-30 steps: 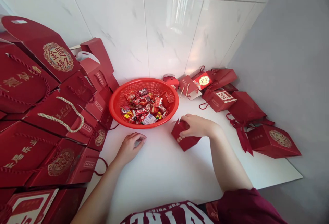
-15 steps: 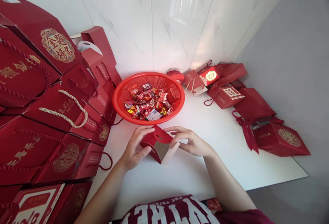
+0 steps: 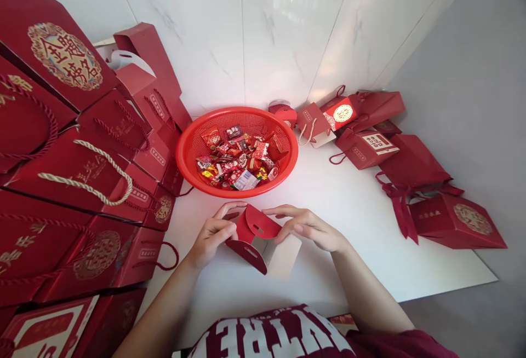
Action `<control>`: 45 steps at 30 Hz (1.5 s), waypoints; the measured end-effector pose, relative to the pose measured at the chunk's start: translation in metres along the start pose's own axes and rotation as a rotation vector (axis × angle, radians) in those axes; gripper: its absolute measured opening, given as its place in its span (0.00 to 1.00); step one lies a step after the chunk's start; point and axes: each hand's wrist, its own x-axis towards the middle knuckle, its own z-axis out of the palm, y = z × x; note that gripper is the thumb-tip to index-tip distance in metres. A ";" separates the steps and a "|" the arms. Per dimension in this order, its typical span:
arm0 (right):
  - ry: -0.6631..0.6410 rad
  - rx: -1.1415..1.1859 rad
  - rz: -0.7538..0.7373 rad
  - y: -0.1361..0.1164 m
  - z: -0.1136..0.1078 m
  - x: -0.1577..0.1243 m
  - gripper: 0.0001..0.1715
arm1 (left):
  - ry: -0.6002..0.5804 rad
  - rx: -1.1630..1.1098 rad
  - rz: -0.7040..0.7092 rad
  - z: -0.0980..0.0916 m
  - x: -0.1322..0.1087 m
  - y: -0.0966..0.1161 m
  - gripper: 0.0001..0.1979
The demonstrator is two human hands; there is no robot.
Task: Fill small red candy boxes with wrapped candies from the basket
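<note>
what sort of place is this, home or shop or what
Probably an indoor packing corner, though whether home or shop isn't clear: a white table beside a tiled wall, a red basket of small wrapped packets, and stacked red boxes on the left.

An indoor corner, though whether home or shop cannot be told: marbled white tiles (image 3: pixel 283 57) rise beyond the fingers (image 3: pixel 292 213), a plain grey wall (image 3: pixel 464 128) stands to their right, and a white counter (image 3: pixel 329 199) lies beneath. Red gift boxes (image 3: pixel 51 163) are stacked high at their left, with a basket (image 3: pixel 291 155) of wrapped sweets (image 3: pixel 245 179) just ahead.
</note>
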 end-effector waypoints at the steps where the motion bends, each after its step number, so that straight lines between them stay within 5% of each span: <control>1: -0.007 -0.013 0.017 -0.001 0.000 0.000 0.21 | 0.000 0.023 0.002 0.000 0.000 0.002 0.22; 4: -0.053 -0.074 0.069 0.000 0.002 0.000 0.13 | -0.051 0.120 -0.010 -0.006 0.001 0.007 0.21; 8: -0.028 -0.110 0.066 0.002 0.005 0.000 0.09 | -0.330 0.181 -0.055 -0.016 0.000 0.016 0.24; 11: 0.037 -0.168 0.041 0.004 0.006 0.000 0.06 | -0.419 0.232 -0.049 -0.016 -0.001 0.019 0.29; 18: 0.070 -0.291 -0.046 0.001 0.005 -0.001 0.09 | -0.300 0.433 -0.005 0.000 0.000 0.014 0.40; 24: 0.006 -0.311 -0.171 -0.005 0.016 0.002 0.17 | -0.228 0.370 0.063 0.006 -0.001 0.003 0.54; 31: 0.146 -0.328 0.001 -0.004 0.018 0.000 0.32 | -0.209 0.297 -0.006 0.007 -0.005 -0.001 0.69; 39: 0.260 -0.340 0.226 0.006 0.019 0.002 0.19 | -0.243 0.397 -0.014 0.009 -0.003 0.004 0.64; 45: 0.462 -0.347 0.147 0.017 0.025 0.009 0.21 | -0.185 0.541 -0.012 0.013 -0.001 0.012 0.54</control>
